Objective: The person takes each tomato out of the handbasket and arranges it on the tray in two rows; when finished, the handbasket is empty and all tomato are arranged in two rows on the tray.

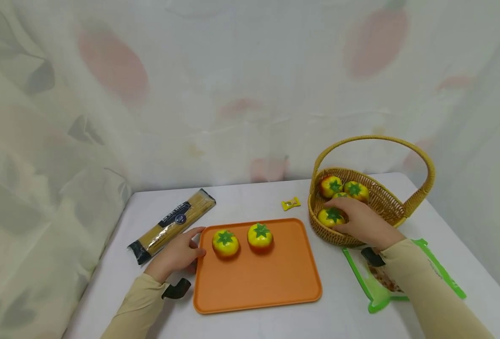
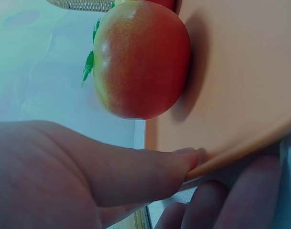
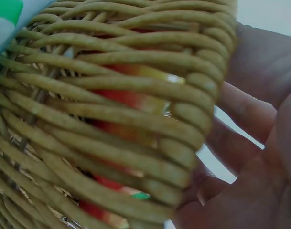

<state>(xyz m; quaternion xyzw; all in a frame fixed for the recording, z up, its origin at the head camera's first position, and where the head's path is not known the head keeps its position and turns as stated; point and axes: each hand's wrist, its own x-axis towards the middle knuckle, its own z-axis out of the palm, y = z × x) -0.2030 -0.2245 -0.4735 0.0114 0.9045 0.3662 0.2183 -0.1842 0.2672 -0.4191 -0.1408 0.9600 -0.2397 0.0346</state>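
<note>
An orange tray (image 1: 258, 287) lies on the table with two yellow-and-red tomatoes on it, a left one (image 1: 225, 244) and a right one (image 1: 260, 238). My left hand (image 1: 177, 254) grips the tray's left edge; the left wrist view shows the thumb (image 2: 169, 171) on the rim and fingers under it. To the right stands a wicker basket (image 1: 385, 200) with several tomatoes inside. Over its near rim reaches my right hand (image 1: 362, 223), fingers and thumb around the front tomato (image 1: 329, 217). Wicker partly hides that fruit in the right wrist view.
A spaghetti pack (image 1: 171, 226) lies slanted left of the tray. Behind the tray is a small yellow wrapped candy (image 1: 291, 203). A green-edged bag (image 1: 360, 270) lies under my right forearm, before the basket. The basket's tall handle (image 1: 373, 137) arches above it.
</note>
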